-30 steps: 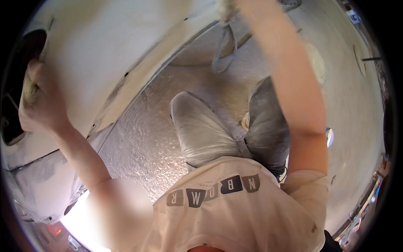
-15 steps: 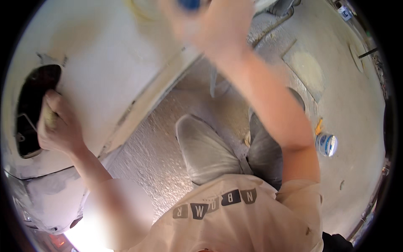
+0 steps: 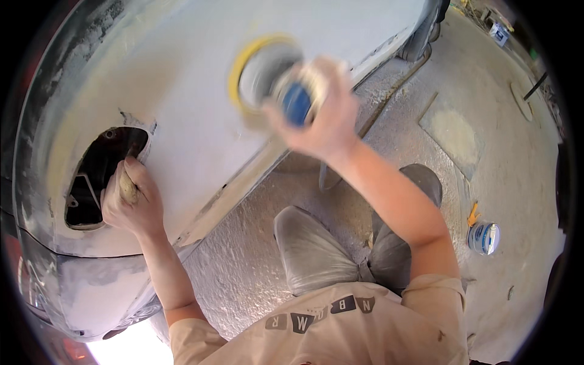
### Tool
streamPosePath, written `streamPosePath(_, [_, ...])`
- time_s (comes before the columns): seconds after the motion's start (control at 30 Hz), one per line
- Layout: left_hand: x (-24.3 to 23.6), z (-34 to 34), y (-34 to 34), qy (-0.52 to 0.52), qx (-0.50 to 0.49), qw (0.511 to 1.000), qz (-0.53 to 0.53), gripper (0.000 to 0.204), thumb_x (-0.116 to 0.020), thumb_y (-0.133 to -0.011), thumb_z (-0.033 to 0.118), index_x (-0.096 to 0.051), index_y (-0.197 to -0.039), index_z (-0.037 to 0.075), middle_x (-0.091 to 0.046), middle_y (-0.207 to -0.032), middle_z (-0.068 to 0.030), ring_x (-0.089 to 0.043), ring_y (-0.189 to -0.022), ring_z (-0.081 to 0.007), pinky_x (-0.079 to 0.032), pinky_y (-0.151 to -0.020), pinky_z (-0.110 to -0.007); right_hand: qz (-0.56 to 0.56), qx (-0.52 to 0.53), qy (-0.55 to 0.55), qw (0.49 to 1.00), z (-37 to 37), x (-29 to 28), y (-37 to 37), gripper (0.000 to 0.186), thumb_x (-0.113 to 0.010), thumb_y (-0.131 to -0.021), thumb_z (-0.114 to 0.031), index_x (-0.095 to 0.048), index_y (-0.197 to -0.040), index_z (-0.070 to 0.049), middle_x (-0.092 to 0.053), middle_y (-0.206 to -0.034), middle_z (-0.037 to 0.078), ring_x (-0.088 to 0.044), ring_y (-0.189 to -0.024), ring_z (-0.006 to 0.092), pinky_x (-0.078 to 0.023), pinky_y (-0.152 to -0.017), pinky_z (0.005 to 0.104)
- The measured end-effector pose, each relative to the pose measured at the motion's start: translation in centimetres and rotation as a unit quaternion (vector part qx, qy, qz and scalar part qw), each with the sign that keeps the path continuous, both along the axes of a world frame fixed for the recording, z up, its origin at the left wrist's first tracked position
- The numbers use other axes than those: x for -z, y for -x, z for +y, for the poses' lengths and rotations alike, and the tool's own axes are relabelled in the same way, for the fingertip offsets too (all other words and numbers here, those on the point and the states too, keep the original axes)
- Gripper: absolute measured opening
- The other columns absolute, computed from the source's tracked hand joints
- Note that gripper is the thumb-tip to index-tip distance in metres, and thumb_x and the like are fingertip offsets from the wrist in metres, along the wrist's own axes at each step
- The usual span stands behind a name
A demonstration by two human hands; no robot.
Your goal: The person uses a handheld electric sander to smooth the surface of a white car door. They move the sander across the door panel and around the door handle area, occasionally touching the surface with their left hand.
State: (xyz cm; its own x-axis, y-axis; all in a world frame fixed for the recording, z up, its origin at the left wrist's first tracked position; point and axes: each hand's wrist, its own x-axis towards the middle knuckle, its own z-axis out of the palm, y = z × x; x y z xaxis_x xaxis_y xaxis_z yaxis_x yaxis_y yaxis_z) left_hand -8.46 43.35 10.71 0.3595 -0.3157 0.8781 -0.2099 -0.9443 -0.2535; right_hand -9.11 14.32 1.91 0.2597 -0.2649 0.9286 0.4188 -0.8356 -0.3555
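Observation:
My right hand (image 3: 325, 115) is closed around a round power sander (image 3: 297, 102) with a blue top, blurred by motion. Its grey disc with a yellow rim (image 3: 234, 79) is tilted over the pale, patchy car body panel (image 3: 194, 121); whether it touches the panel I cannot tell. At the edge of a dark oval opening (image 3: 91, 198) in the panel, my left hand (image 3: 139, 201) is closed, its fingertips partly hidden at the rim. A small yellowish piece (image 3: 128, 187) shows between its fingers, too unclear to name.
A hose (image 3: 389, 103) runs along the floor beside the panel's lower edge. To the right lie a flat sheet with a pale powdery patch (image 3: 453, 137), a blue-and-white tin (image 3: 485, 238) and a small orange object (image 3: 473, 214). My knees (image 3: 313, 252) are close to the panel.
The view has shifted, so more of the panel's far side shows. The sander, mostly out of view before, now shows with its disc. My left hand stays at the opening.

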Motion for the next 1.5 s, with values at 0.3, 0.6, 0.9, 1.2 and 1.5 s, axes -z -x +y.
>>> streamPosePath(0.3, [0.2, -0.7, -0.4, 0.003, 0.003, 1.000, -0.008, 0.031, -0.058, -0.093, 0.019, -0.064, -0.066, 0.006, -0.060, -0.058, -0.0080, -0.052, -0.047, -0.0302, -0.039, -0.047, -0.038, 0.003, 0.041, -0.216, 0.976, -6.8, -2.3, -3.3, 0.053, -0.084, -0.072, -0.037, -0.060, -0.107, -0.005, -0.059, -0.102, 0.016, -0.063, -0.068, 0.0256, -0.055, -0.056, 0.0390])
streamPosePath(0.6, [-0.1, -0.4, -0.2, -0.020, 0.030, 0.999, -0.016, 0.031, -0.055, -0.094, 0.018, -0.059, -0.064, 0.009, -0.055, -0.057, -0.0085, -0.051, -0.048, -0.0309, -0.037, -0.046, -0.040, 0.061, -0.030, -0.119, 0.991, -3.2, 1.6, -0.5, 0.057, -0.083, -0.073, -0.040, -0.060, -0.112, -0.006, -0.058, -0.102, 0.016, -0.064, -0.076, 0.0281, -0.056, -0.066, 0.0389])
streamPosePath(0.9, [-0.1, -0.4, 0.1, -0.013, 0.008, 1.000, 0.009, 0.032, -0.054, -0.094, 0.015, -0.057, -0.063, 0.007, -0.056, -0.059, -0.0095, -0.053, -0.050, -0.0311, -0.038, -0.047, -0.040, 0.062, -0.017, -0.036, 0.997, -1.8, 0.7, -0.8, 0.058, -0.082, -0.079, -0.041, -0.055, -0.113, -0.003, -0.058, -0.101, 0.015, -0.066, -0.075, 0.0222, -0.058, -0.065, 0.0311])
streamPosePath(1.2, [0.4, -0.8, 0.0, 0.014, 0.020, 1.000, 0.009, 0.032, -0.052, -0.094, 0.012, -0.056, -0.064, 0.002, -0.057, -0.060, -0.0133, -0.055, -0.052, -0.0335, -0.040, -0.048, -0.041, 0.063, 0.034, -0.284, 0.956, -10.5, -2.5, -3.2, 0.052, -0.080, -0.081, -0.039, -0.058, -0.111, -0.003, -0.060, -0.109, 0.017, -0.066, -0.088, 0.0239, -0.057, -0.077, 0.0346])
streamPosePath(1.5, [0.2, 1.1, 0.3, 0.060, 0.018, 0.994, 0.084, 0.038, -0.049, -0.099, 0.016, -0.052, -0.066, -0.003, -0.049, -0.056, -0.0174, -0.045, -0.048, -0.0338, -0.034, -0.048, -0.041, -0.047, -0.095, -0.013, 0.994, -2.9, 2.5, -1.5, 0.047, -0.077, -0.078, -0.031, -0.057, -0.114, -0.010, -0.056, -0.099, 0.019, -0.063, -0.074, 0.0318, -0.055, -0.057, 0.0403])
